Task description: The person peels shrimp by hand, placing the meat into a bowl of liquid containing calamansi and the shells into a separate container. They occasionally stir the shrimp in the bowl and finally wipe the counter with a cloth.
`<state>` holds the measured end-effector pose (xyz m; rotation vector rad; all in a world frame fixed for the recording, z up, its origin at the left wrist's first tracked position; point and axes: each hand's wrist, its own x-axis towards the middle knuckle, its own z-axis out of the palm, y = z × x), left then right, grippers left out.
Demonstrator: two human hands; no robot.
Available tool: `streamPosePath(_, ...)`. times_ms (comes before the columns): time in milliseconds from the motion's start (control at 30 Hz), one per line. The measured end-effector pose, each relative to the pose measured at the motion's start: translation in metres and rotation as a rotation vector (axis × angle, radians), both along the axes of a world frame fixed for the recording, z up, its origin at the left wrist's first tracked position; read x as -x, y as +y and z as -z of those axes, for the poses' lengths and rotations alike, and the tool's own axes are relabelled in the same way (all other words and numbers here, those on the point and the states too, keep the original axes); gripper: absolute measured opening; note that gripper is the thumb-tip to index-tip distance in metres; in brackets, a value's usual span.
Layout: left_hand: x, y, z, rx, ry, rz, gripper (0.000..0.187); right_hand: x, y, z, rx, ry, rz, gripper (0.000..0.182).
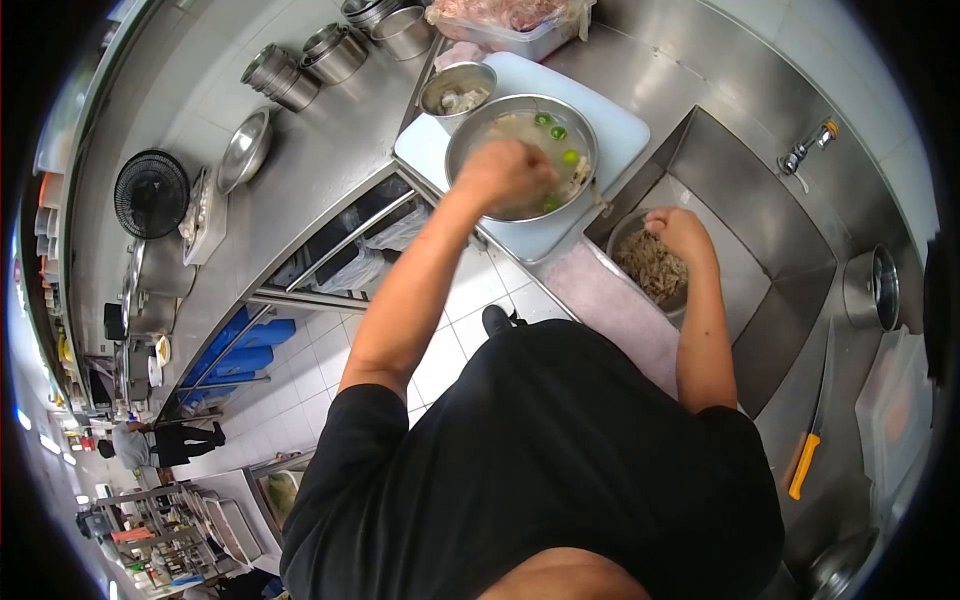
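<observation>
My left hand (pixel 508 172) reaches into a wide steel bowl (pixel 452 160) of cloudy liquid. Its fingers are blurred, and I cannot make out their grip. Green round pieces (pixel 557 132), like small limes, float in that bowl beside pale bits. Over the sink (pixel 775 225), my right hand (pixel 682 238) is closed, fingertips drawn together at the rim of a bowl (pixel 613 238) filled with brownish, shredded-looking pieces (pixel 645 265). Whatever those fingers hold is hidden. A smaller steel bowl (pixel 432 90) with pale chunks stands just behind the wide one.
A pale blue cutting board (pixel 620 130) supports the bowls. Behind it sits a tub of raw meat (pixel 510 38). A pinkish cloth (pixel 625 310) lies along the sink's front edge. At right are a faucet (pixel 800 150), a steel pot (pixel 860 290) and an orange-handled knife (pixel 805 465). A person (pixel 150 445) stands far left.
</observation>
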<state>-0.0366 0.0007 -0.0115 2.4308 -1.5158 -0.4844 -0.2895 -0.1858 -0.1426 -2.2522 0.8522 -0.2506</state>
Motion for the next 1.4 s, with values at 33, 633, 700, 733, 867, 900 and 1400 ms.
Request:
streamPosePath(33,0.014,-0.003,0.004,-0.099,-0.026,0.034,0.033,-0.002,-0.002,0.002,0.038,0.038,-0.019,0.017)
streamPosePath(633,-0.026,0.014,-0.022,0.404,0.581,-0.183,0.067,-0.143,0.074,-0.12,0.523,-0.511,-0.439,0.036)
streamPosePath(700,-0.02,0.018,-0.033,0.395,0.572,-0.228,0.077,-0.141,0.075,-0.13,0.461,-0.371,-0.412,0.029)
streamPosePath(733,-0.024,0.02,-0.03,0.392,0.617,-0.206,0.075,-0.143,0.073,-0.126,0.483,-0.428,-0.37,0.024)
streamPosePath(867,-0.03,0.024,-0.011,0.4,0.802,-0.16,0.057,-0.143,0.063,-0.113,0.316,-0.57,-0.297,0.017)
streamPosePath(900,-0.029,0.022,-0.008,0.41,0.848,-0.158,0.05,-0.142,0.06,-0.115,0.216,-0.586,-0.305,0.017)
streamPosePath(1400,-0.047,0.022,0.029,0.241,0.02,-0.129,0.022,-0.043,0.007,-0.067,-0.16,-0.57,0.027,0.02)
